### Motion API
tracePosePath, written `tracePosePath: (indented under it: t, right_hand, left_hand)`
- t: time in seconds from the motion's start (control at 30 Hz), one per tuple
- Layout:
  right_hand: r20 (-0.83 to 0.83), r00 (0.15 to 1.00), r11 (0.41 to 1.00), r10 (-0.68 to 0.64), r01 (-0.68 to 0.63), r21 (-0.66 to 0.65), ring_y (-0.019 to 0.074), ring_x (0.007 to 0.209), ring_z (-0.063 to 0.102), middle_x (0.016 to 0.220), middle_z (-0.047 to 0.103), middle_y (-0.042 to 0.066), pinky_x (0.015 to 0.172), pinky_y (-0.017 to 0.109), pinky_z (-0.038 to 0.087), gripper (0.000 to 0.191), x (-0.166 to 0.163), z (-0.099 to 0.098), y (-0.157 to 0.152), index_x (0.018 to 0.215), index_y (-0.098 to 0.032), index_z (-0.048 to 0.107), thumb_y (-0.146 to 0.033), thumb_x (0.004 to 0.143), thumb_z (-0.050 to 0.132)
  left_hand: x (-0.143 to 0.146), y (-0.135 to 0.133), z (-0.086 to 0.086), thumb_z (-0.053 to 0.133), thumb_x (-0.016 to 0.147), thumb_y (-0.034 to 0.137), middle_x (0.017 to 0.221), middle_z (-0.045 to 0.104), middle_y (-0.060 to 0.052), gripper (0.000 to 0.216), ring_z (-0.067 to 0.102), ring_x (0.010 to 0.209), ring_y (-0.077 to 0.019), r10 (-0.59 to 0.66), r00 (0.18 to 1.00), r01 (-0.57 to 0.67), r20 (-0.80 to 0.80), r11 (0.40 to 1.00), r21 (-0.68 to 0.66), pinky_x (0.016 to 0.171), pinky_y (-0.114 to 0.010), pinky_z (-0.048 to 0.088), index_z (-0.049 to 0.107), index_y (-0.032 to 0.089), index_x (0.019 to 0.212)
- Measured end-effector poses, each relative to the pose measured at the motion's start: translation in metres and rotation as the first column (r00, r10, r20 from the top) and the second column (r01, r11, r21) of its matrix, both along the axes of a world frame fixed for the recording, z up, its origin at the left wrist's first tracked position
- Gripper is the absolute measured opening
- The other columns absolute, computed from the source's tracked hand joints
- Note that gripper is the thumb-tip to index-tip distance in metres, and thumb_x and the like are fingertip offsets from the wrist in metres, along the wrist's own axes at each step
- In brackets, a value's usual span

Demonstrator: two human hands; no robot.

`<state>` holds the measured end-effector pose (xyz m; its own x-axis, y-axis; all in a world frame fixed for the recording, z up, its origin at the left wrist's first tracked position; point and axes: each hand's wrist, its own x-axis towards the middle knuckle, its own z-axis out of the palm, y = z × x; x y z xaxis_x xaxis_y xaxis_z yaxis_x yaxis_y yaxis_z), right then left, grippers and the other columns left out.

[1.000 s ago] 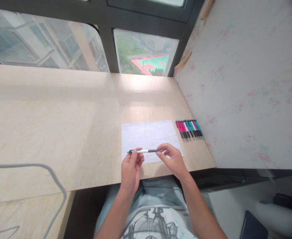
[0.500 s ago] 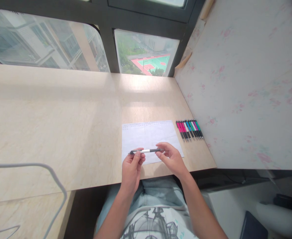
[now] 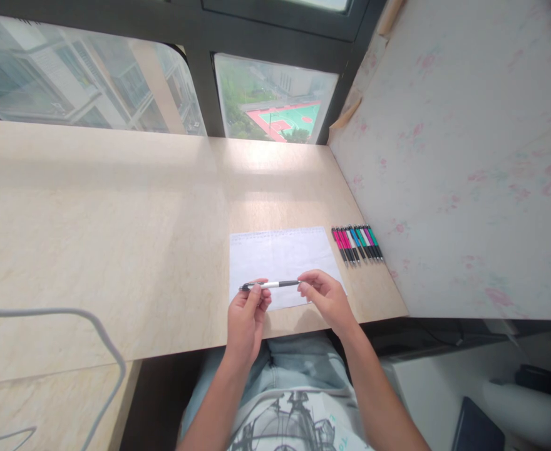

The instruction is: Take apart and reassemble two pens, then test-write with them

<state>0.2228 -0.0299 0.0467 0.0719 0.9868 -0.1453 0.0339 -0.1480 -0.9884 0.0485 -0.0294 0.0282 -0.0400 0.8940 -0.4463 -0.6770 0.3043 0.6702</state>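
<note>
A white pen (image 3: 272, 284) with a black grip lies level between my two hands, above a sheet of paper (image 3: 285, 254). My left hand (image 3: 248, 305) is closed round its clip end, thumb on top. At the tip end, my right hand (image 3: 325, 294) pinches the pen between thumb and fingertips. Several rows of small handwriting run along the paper's top edge. To the right of the sheet, several pens (image 3: 356, 244) in pink, white, blue, green and purple lie side by side.
A pale wood-grain desk (image 3: 116, 238) carries these things. A grey cable (image 3: 101, 329) loops over its left front. The flowered wall (image 3: 468, 169) borders the desk on the right, and windows (image 3: 275, 97) stand behind it. A dark flat object (image 3: 479, 426) is at the lower right.
The pen and my left hand have shifted slightly left. My right thumb and fingers have closed together at the pen's tip, where they were spread wider around it.
</note>
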Motion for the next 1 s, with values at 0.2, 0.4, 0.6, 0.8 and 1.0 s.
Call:
tracePosePath:
  t: [0.2,0.4,0.6,0.8,1.0]
  right_hand:
    - [0.245,0.969,0.998,0.035,-0.047,0.045,0.0128,0.054,0.050,0.055,0.054,-0.002,0.056,0.026,0.038,0.039,0.000,0.001,0.000,0.066,-0.019,0.061,-0.044,0.094,0.051]
    - [0.294,0.955,0.996,-0.034,0.007,0.094,0.0131,0.060,0.050,0.061,0.052,-0.003,0.059,0.025,0.037,0.032,-0.001,-0.002,0.001,0.071,-0.020,0.056,-0.043,0.093,0.053]
    - [0.355,0.934,0.996,-0.025,-0.009,0.093,0.0124,0.053,0.046,0.053,0.047,-0.003,0.054,0.026,0.032,0.046,0.000,-0.004,0.000,0.058,-0.020,0.048,-0.046,0.096,0.046]
    - [0.361,0.931,0.987,0.053,-0.103,0.121,0.0121,0.057,0.045,0.058,0.049,-0.003,0.058,0.025,0.034,0.036,0.000,-0.002,-0.001,0.065,-0.019,0.055,-0.042,0.093,0.052]
    - [0.301,0.954,0.999,0.002,-0.017,0.048,0.0115,0.050,0.042,0.049,0.041,-0.004,0.052,0.025,0.031,0.049,-0.001,-0.009,0.000,0.056,-0.020,0.048,-0.050,0.094,0.047]
  left_hand:
    - [-0.001,-0.001,-0.001,0.078,0.075,0.032,0.075,0.065,-0.003,0.028,0.060,0.070,-0.0080,-0.025,1.000,0.025,-0.013,1.000,0.012,0.069,-0.018,0.049,0.072,0.012,0.093]
    - [0.000,-0.002,0.001,0.077,0.075,0.035,0.074,0.065,-0.002,0.029,0.059,0.070,-0.0081,-0.058,0.995,0.058,-0.075,0.998,0.005,0.071,-0.019,0.050,0.073,0.012,0.092]
    - [0.001,-0.002,0.000,0.076,0.077,0.034,0.075,0.065,-0.003,0.026,0.059,0.070,-0.0076,-0.071,0.994,0.073,-0.084,0.997,0.020,0.070,-0.019,0.050,0.073,0.012,0.091]
    - [0.000,-0.001,-0.001,0.077,0.076,0.033,0.073,0.065,-0.003,0.026,0.059,0.069,-0.0080,-0.046,0.996,0.047,-0.075,0.999,0.014,0.069,-0.018,0.051,0.073,0.012,0.091]
    - [0.000,-0.001,-0.001,0.078,0.074,0.036,0.072,0.065,-0.002,0.029,0.060,0.069,-0.0078,-0.079,0.993,0.081,-0.091,0.997,0.013,0.071,-0.018,0.050,0.074,0.013,0.090]
